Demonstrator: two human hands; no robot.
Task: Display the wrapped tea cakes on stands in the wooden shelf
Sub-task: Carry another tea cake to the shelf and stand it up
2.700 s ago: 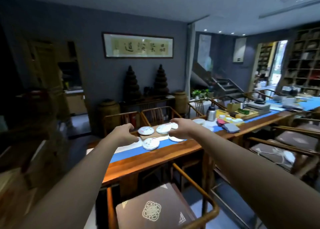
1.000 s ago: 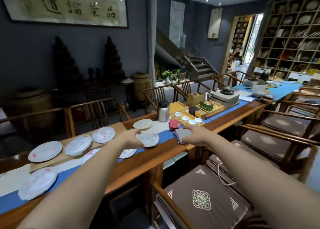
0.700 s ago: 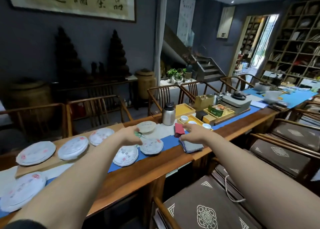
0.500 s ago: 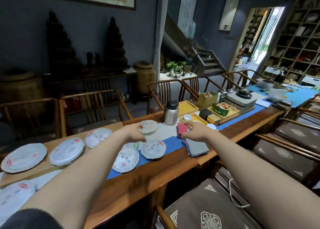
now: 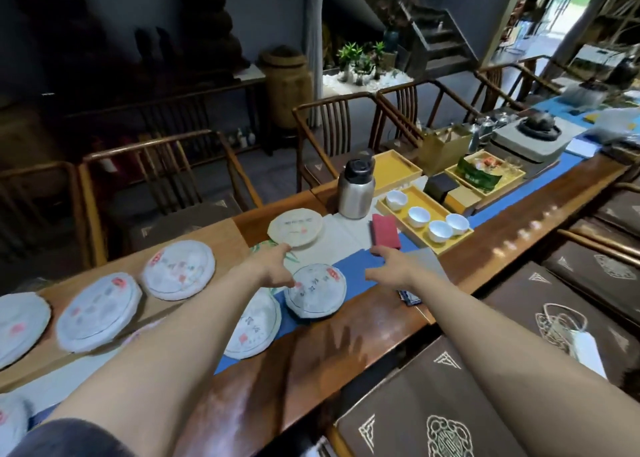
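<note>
Several round tea cakes in white paper lie on the long wooden table (image 5: 502, 249). One wrapped cake (image 5: 317, 292) sits on the blue runner between my hands. A paler cake (image 5: 295, 227) lies just beyond it, and another cake (image 5: 256, 325) is half under my left forearm. My left hand (image 5: 273, 266) hovers open over the table, its fingertips near the pale cake's rim and its thumb at the middle cake's left edge. My right hand (image 5: 391, 266) is open, fingers spread, above a grey folded cloth (image 5: 422, 266). No stand or shelf is in view.
More cakes (image 5: 178, 273) rest on a wooden board at the left. A steel flask (image 5: 356, 190), a red cloth (image 5: 385, 230) and a yellow tray of white cups (image 5: 429, 224) stand behind my hands. Cushioned chairs (image 5: 433, 404) line the near side, wooden armchairs (image 5: 162, 179) the far side.
The view has tilted down and closer to the table. Both hands have opened and spread, the left now reaching between the pale cake and the middle cake.
</note>
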